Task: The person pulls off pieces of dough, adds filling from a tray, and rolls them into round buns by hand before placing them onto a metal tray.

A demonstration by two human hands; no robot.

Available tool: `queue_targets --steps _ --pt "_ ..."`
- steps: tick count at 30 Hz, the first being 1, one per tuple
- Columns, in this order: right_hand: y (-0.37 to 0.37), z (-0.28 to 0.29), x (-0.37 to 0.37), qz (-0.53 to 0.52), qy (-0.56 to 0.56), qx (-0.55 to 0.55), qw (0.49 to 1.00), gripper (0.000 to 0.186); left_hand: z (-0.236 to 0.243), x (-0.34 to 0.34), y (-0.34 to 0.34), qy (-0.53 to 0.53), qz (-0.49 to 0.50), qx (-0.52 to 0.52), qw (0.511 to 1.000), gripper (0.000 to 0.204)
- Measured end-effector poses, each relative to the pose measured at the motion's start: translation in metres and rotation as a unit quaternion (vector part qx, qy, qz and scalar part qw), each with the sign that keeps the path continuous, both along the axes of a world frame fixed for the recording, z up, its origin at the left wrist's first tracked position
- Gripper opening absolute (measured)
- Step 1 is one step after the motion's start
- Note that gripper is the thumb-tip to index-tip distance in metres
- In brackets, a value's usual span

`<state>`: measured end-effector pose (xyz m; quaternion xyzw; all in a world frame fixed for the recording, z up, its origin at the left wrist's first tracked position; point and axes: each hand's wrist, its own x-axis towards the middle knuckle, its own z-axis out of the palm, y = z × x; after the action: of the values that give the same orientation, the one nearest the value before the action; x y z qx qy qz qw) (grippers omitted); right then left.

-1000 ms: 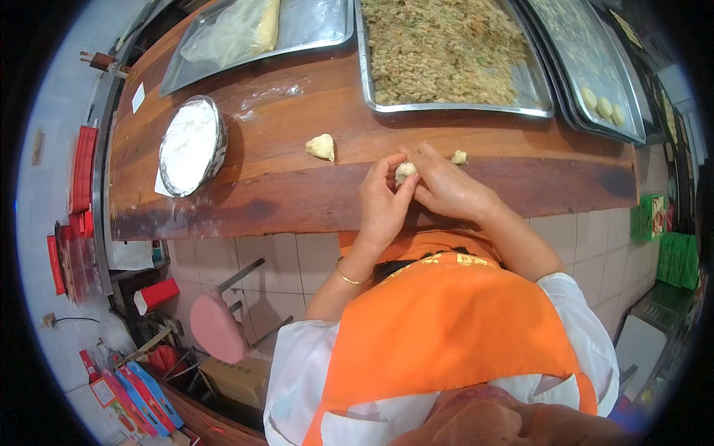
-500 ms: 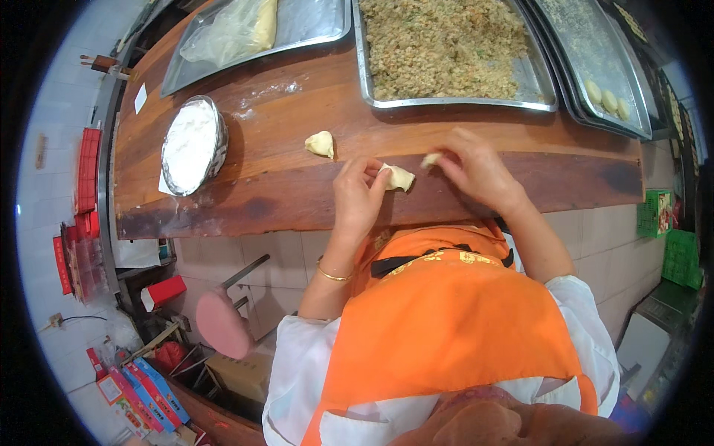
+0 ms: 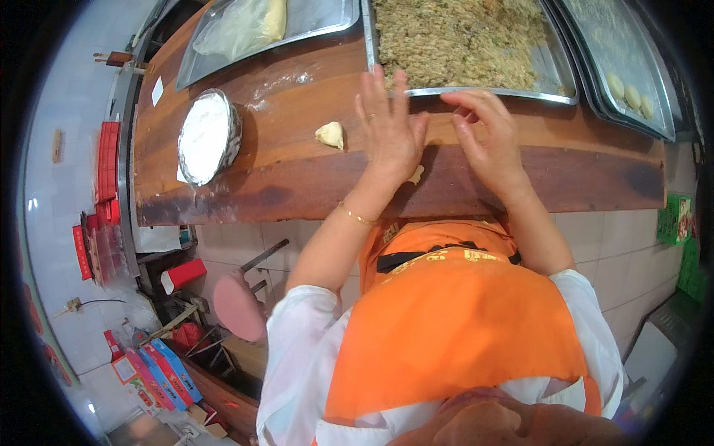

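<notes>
My left hand (image 3: 390,128) is open, its fingers stretched out toward the far side over the wooden table, just short of the filling tray. A small pale piece of dough (image 3: 416,175) lies by its wrist, partly covered by the hand. To the right, my right hand (image 3: 487,137) is raised with its fingers curled in and the thumb close to them. Whatever those fingers hold, if anything, is hidden. Left of my left hand, a separate lump of dough (image 3: 329,135) rests on the wood.
A metal bowl of white flour (image 3: 206,140) stands at the left. Behind lie a tray with bagged dough (image 3: 275,18), a tray of crumbly filling (image 3: 461,44), and stacked trays (image 3: 595,44) holding several pale pieces. The table's edge (image 3: 297,212) runs close to my apron.
My left hand has let go of the dough piece and spread its fingers, moving farther over the table. My right hand has risen slightly; the bit of dough it pinched no longer shows.
</notes>
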<state>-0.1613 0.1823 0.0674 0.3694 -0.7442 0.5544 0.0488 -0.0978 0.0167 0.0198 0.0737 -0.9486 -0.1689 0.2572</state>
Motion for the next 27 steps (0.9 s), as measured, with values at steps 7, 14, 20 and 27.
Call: queue_targets --steps 7,14,20,27 --pt "0.045 0.000 -0.003 -0.106 -0.043 -0.061 0.992 0.035 -0.009 -0.001 0.001 -0.118 -0.072 -0.110 0.984 0.072" --pt "0.068 0.012 -0.003 -0.108 -0.046 -0.129 0.985 0.036 -0.011 -0.013 0.001 -0.113 -0.018 -0.144 0.983 0.072" --pt "0.111 -0.010 0.003 -0.163 -0.066 -0.138 0.975 0.031 -0.005 -0.027 -0.002 -0.079 -0.069 -0.178 0.978 0.069" --pt "0.105 0.001 0.021 -0.145 -0.067 -0.108 0.981 0.029 0.000 -0.014 0.001 -0.074 -0.083 -0.180 0.977 0.065"
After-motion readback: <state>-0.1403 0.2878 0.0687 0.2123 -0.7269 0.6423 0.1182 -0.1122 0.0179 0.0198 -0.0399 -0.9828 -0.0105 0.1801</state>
